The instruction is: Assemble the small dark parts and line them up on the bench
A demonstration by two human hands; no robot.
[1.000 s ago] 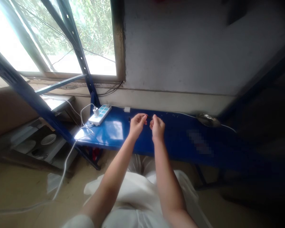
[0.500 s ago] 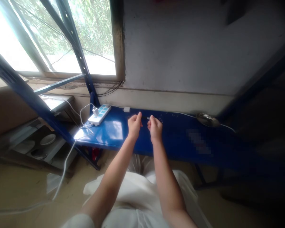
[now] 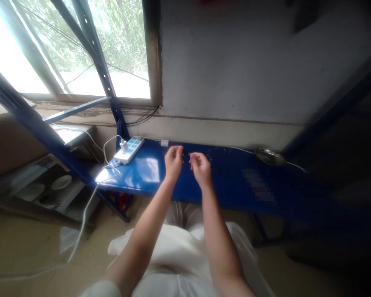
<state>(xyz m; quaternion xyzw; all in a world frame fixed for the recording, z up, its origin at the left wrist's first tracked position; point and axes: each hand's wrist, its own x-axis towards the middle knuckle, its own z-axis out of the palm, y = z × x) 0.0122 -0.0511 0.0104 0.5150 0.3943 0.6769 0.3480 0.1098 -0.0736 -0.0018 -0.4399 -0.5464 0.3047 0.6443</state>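
Above the blue bench (image 3: 179, 187), my left hand (image 3: 174, 162) pinches a small dark, thin object (image 3: 186, 152) between thumb and fingertips. My right hand (image 3: 200, 167) is close beside it on the right, its fingers pinched at the object's right end, where a small light tip shows. What exactly the right fingertips hold is too small to make out. Several tiny pieces (image 3: 209, 158) lie on the bench just beyond my right hand, and a few small slivers (image 3: 227, 151) lie farther right.
A white power strip (image 3: 130, 150) with a plugged-in charger sits at the bench's left. Near the wall are a white adapter (image 3: 164, 143) and a shiny metal bowl (image 3: 269, 156). A blue upright post (image 3: 103, 74) stands before the window. A white cable (image 3: 85, 216) hangs at the left.
My right hand has turned and its fingertips have shifted slightly left, closer to my left hand. The dark object between the hands now shows at a different tilt.
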